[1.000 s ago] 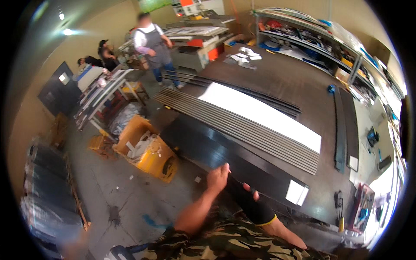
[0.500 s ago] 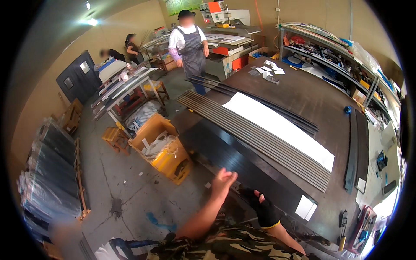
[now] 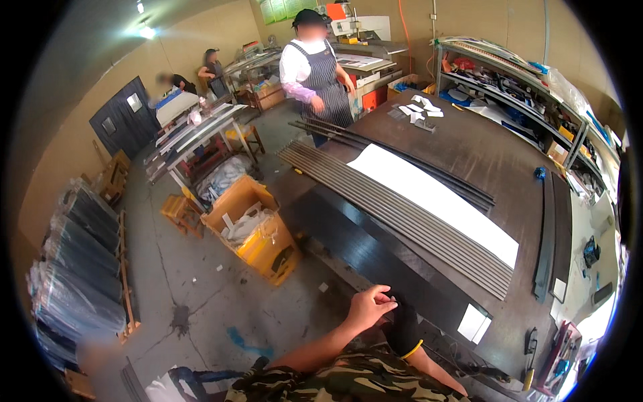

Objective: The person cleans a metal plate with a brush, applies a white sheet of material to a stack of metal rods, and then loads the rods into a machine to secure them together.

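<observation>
My bare left hand (image 3: 370,309) is just over the near table edge, its thumb and fingers drawn together; whatever they may hold is too small to make out. Right beside its fingertips is my right hand (image 3: 404,328), in a black glove with a yellow cuff; its fingers blend into the dark background. Beyond both hands a long dark flat panel (image 3: 362,244) lies along the table's edge, with a small white sheet (image 3: 474,324) on its right end. Behind the panel lies a row of long grey-brown strips (image 3: 402,221), partly over a large white sheet (image 3: 435,201).
A cardboard box (image 3: 268,251) with white scraps stands left of the table (image 3: 482,147). Dark bars (image 3: 546,234) lie at the right, near a tool tray (image 3: 561,358). A loaded shelf (image 3: 516,100) stands behind. A person in a striped apron (image 3: 318,80) is across the table.
My left hand has come down and right, close to the gloved right hand. The person in the apron has moved nearer and to the right. The view has shifted slightly.
</observation>
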